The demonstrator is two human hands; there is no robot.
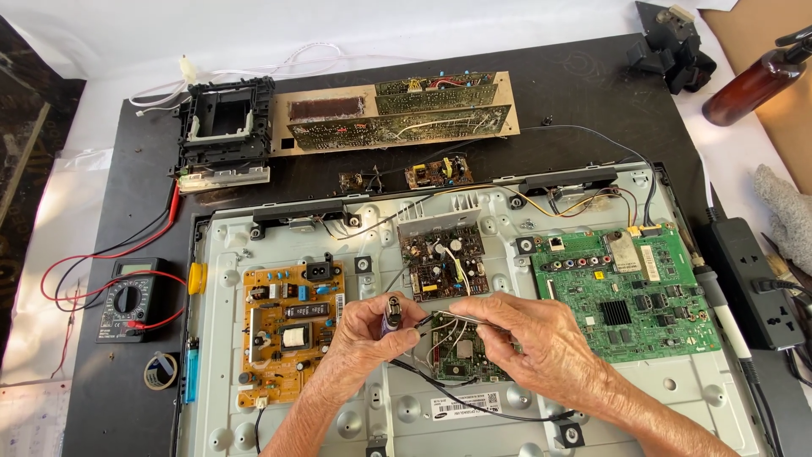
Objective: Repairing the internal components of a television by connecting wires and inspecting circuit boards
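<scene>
both hands [457, 338] gripping wires [444, 317]

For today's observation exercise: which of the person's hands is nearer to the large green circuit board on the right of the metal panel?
Right. The right hand lies beside the large green circuit board, almost at its lower left edge; the left hand is farther left, by the yellow-brown circuit board.

chassis [406, 415]: pale pressed metal, matt – dimpled
green board [630, 292], right of chassis centre: glossy lacquer
yellow board [292, 334], left: dull resin
bottle [753, 85], beyond chassis: brown shiny plastic
cloth [787, 211], right of chassis: grey, fuzzy – rough
</scene>
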